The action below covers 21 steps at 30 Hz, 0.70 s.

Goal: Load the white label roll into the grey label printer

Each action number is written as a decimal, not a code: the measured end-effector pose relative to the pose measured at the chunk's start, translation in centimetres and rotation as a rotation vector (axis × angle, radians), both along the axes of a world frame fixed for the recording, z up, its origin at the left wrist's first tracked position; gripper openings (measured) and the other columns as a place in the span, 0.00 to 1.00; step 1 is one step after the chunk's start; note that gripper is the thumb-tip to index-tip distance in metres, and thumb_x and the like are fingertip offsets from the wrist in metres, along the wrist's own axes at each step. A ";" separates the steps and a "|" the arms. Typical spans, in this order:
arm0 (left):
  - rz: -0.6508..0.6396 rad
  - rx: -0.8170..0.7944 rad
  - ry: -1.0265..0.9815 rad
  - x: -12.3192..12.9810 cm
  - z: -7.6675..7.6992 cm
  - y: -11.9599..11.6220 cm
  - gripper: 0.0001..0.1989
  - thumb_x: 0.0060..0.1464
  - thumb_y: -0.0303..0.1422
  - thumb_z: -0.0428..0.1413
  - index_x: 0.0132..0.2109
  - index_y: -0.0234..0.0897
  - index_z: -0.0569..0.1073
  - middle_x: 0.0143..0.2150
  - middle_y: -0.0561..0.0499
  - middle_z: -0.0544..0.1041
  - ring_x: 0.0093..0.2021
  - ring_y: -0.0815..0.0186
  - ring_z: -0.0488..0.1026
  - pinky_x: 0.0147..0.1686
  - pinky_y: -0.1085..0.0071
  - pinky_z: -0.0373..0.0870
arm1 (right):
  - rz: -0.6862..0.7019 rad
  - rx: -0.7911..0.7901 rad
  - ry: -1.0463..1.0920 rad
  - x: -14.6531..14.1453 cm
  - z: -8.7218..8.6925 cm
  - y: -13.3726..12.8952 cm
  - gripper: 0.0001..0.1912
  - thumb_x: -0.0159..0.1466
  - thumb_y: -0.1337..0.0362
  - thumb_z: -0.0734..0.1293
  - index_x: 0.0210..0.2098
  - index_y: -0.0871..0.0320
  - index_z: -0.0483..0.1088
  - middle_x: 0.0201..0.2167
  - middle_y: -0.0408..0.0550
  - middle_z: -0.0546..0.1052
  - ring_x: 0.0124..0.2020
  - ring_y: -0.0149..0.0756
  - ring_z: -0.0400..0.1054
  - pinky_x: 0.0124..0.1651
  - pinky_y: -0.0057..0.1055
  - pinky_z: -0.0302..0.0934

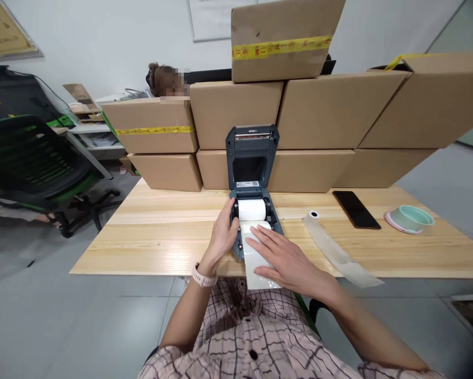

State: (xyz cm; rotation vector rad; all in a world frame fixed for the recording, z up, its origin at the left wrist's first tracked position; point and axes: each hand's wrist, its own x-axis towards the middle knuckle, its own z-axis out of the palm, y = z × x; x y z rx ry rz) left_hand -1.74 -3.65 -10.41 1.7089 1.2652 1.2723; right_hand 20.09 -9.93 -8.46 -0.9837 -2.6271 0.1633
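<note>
A dark grey label printer [247, 188] stands on the wooden table with its lid raised. Inside it lies a white label roll [252, 210], and a strip of labels [256, 263] runs from it over the printer's front and past the table edge. My left hand [223, 230] rests against the printer's left side, fingers along the casing beside the roll. My right hand [279, 258] lies spread and flat over the strip, fingertips near the printer's front.
Cardboard boxes [315, 113] are stacked along the table's back. To the right lie a small roll with a loose strip [327, 243], a black phone [356, 209] and a mint-green ring-shaped item [412, 217]. Behind the boxes a person's head shows. An office chair [27, 158] stands left.
</note>
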 end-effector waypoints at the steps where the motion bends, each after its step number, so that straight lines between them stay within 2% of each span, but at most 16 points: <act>1: -0.015 0.065 0.072 0.2 0.2 -0.8 0.28 0.63 0.29 0.52 0.70 0.41 0.66 0.76 0.44 0.61 0.77 0.53 0.54 0.76 0.47 0.45 | 0.003 0.001 -0.001 -0.1 0.0 0.0 0.37 0.70 0.47 0.67 0.73 0.52 0.57 0.75 0.58 0.59 0.76 0.52 0.51 0.72 0.55 0.59; 3: -0.107 0.151 0.218 0.6 0.8 -2.3 0.23 0.67 0.31 0.50 0.66 0.44 0.71 0.73 0.45 0.67 0.76 0.53 0.56 0.76 0.43 0.41 | -0.002 0.004 -0.004 -0.5 -0.2 -0.1 0.38 0.69 0.46 0.68 0.72 0.55 0.59 0.74 0.61 0.61 0.75 0.55 0.54 0.72 0.56 0.60; 5: -0.204 0.168 0.332 1.1 1.4 -3.6 0.20 0.69 0.33 0.50 0.63 0.45 0.75 0.67 0.45 0.74 0.73 0.52 0.64 0.76 0.41 0.39 | -0.018 0.002 -0.005 -0.8 -0.4 -0.3 0.38 0.68 0.46 0.69 0.70 0.59 0.62 0.72 0.63 0.63 0.74 0.57 0.56 0.72 0.58 0.59; 7: -0.240 0.168 0.394 1.5 1.7 -4.4 0.19 0.70 0.35 0.50 0.63 0.44 0.75 0.64 0.45 0.78 0.69 0.53 0.69 0.76 0.40 0.40 | -0.022 -0.021 0.007 -0.7 -0.2 -0.5 0.36 0.67 0.47 0.70 0.67 0.62 0.66 0.71 0.66 0.64 0.73 0.59 0.57 0.72 0.59 0.59; 9: -0.233 0.184 0.435 1.6 1.6 -5.0 0.20 0.71 0.36 0.49 0.64 0.44 0.73 0.64 0.44 0.78 0.70 0.52 0.69 0.75 0.40 0.41 | 0.021 -0.082 0.040 0.2 0.8 -0.5 0.33 0.67 0.47 0.70 0.65 0.60 0.69 0.70 0.63 0.66 0.72 0.58 0.59 0.70 0.59 0.61; 12: -0.218 0.248 0.505 1.8 0.8 -5.9 0.22 0.69 0.39 0.51 0.66 0.43 0.72 0.67 0.43 0.75 0.72 0.50 0.66 0.75 0.38 0.44 | 0.054 -0.227 0.172 2.7 4.0 0.8 0.20 0.71 0.48 0.66 0.58 0.47 0.76 0.60 0.48 0.79 0.62 0.49 0.73 0.64 0.53 0.70; 14: -0.189 0.299 0.543 2.0 0.0 -6.6 0.24 0.67 0.39 0.55 0.67 0.41 0.71 0.68 0.40 0.73 0.73 0.46 0.64 0.74 0.36 0.46 | -0.074 -0.218 0.369 4.1 6.7 3.3 0.17 0.73 0.48 0.63 0.53 0.43 0.79 0.52 0.44 0.83 0.55 0.45 0.78 0.61 0.50 0.71; 15: -0.175 0.322 0.553 2.1 -0.4 -6.9 0.24 0.66 0.38 0.56 0.67 0.41 0.70 0.69 0.39 0.72 0.73 0.45 0.64 0.74 0.35 0.48 | -0.169 -0.144 0.497 4.5 8.0 5.1 0.18 0.73 0.47 0.63 0.53 0.44 0.78 0.53 0.45 0.83 0.56 0.46 0.76 0.64 0.50 0.69; 17: -0.148 0.357 0.554 2.4 -1.1 -7.7 0.24 0.67 0.36 0.56 0.68 0.40 0.70 0.69 0.39 0.72 0.72 0.45 0.64 0.73 0.36 0.53 | -0.327 0.000 0.729 4.4 10.2 9.8 0.24 0.73 0.44 0.61 0.60 0.47 0.73 0.62 0.49 0.76 0.65 0.48 0.69 0.71 0.52 0.60; 19: -0.120 0.392 0.536 2.5 -1.6 -8.6 0.24 0.67 0.34 0.54 0.68 0.42 0.69 0.68 0.40 0.73 0.72 0.47 0.65 0.71 0.38 0.59 | -0.327 -0.048 0.861 3.4 11.8 14.9 0.32 0.73 0.40 0.56 0.69 0.48 0.63 0.72 0.50 0.65 0.72 0.47 0.60 0.73 0.52 0.55; 21: -0.098 0.431 0.524 2.6 -1.9 -9.5 0.25 0.68 0.31 0.53 0.70 0.42 0.67 0.68 0.41 0.74 0.72 0.49 0.66 0.71 0.40 0.63 | -0.260 -0.229 0.865 2.1 12.6 19.2 0.35 0.74 0.39 0.47 0.72 0.48 0.56 0.74 0.49 0.61 0.73 0.45 0.58 0.72 0.52 0.56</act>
